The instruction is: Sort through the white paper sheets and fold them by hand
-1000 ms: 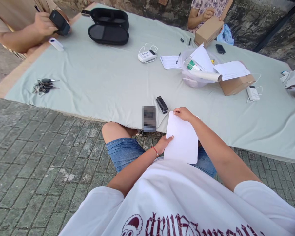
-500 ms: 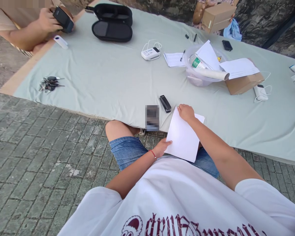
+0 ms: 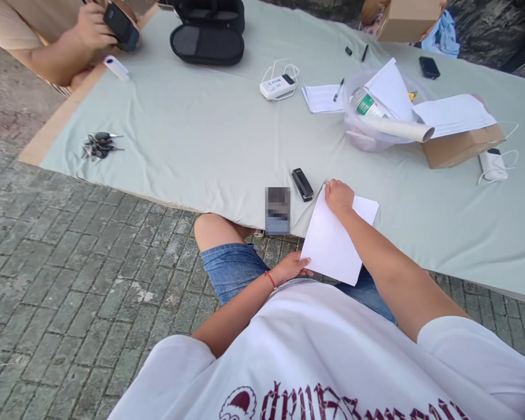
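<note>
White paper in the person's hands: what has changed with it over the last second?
The white paper has swung from nearly upright to slanting right, baring more of a second sheet behind it. The left hand slid from its side edge down to the lower-left corner. The right hand still grips the top edge. The small black device and the keys lie as before.
</note>
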Tool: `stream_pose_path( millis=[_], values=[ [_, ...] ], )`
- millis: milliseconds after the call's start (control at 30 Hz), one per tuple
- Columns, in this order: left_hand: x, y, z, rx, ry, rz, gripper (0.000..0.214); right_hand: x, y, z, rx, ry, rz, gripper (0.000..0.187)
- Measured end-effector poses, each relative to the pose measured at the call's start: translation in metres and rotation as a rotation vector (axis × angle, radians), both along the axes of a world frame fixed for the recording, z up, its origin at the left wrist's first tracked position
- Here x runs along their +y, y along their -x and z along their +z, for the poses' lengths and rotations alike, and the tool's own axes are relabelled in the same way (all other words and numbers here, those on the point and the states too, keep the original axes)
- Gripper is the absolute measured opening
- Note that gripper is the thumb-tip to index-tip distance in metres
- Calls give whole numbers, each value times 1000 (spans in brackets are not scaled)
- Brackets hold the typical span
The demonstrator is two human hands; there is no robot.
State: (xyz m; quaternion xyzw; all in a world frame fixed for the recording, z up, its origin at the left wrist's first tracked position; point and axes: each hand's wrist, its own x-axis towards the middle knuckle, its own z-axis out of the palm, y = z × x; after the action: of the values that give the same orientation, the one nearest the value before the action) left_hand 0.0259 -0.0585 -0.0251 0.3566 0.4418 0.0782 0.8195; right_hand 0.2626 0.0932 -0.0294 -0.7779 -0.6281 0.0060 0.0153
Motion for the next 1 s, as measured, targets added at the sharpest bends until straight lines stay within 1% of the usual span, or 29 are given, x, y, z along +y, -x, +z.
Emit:
stream_pose_path(
  millis=[67,133,167,233,333,433,567,667,800,900,967,1000],
  values=[
    [9,13,3,64,-114,3,24,-2,0,-2,-3,-25,5,38],
    [19,32,6,147,-211,75,23,-3,0,-3,2,-40,12,39],
    [24,42,7,195,-231,127,23,-3,0,-3,7,-42,12,39],
    [31,60,8,270,-225,236,25,-4,-1,-3,18,-37,11,39],
    [35,77,11,275,-159,368,30,-4,-1,-3,30,-24,10,39],
    [34,80,13,220,-139,469,35,-4,-1,-4,31,-30,5,39],
    [33,67,15,132,-177,558,32,-3,-1,-4,30,-36,1,39],
    [36,53,18,132,-206,542,30,-3,-1,-4,27,-38,-3,38],
    [42,45,21,176,-219,426,30,-3,-1,-4,33,-43,-5,38],
    [52,54,23,257,-271,322,23,-3,-1,-4,31,-52,-4,38],
    [63,66,27,348,-388,283,22,-4,-1,-4,28,-58,-1,39],
    [72,73,30,417,-476,288,22,-4,-1,-4,27,-59,1,39]
  ],
)
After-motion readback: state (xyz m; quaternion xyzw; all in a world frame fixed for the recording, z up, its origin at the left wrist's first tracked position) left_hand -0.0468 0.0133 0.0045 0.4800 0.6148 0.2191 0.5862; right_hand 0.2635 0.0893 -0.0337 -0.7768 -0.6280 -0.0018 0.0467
